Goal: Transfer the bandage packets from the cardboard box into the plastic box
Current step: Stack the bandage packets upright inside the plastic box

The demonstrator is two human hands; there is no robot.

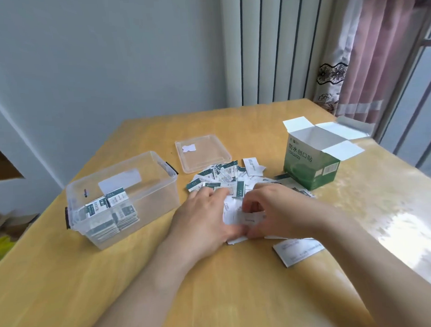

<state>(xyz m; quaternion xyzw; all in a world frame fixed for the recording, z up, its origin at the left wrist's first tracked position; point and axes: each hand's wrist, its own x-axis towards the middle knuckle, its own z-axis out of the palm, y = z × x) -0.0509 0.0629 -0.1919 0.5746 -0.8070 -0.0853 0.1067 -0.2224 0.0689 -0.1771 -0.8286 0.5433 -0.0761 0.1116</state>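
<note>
Wooden table [54,279]: our left hand [206,215] lies flat-fingered on loose bandage packets [217,178]. Our right hand [274,210] pinches some, fingers curled.

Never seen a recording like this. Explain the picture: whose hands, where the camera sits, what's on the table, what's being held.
There is no machine here: a person works with bare hands, and the single camera sits on their head, looking forward and down. On the wooden table stand a clear plastic box with stacked packets inside, its lid flat beside it, and an open green cardboard box. Loose bandage packets lie piled between them, with a printed paper sheet nearer the person. The right hand pinches a small bunch of packets; the left hand rests against it.
</note>
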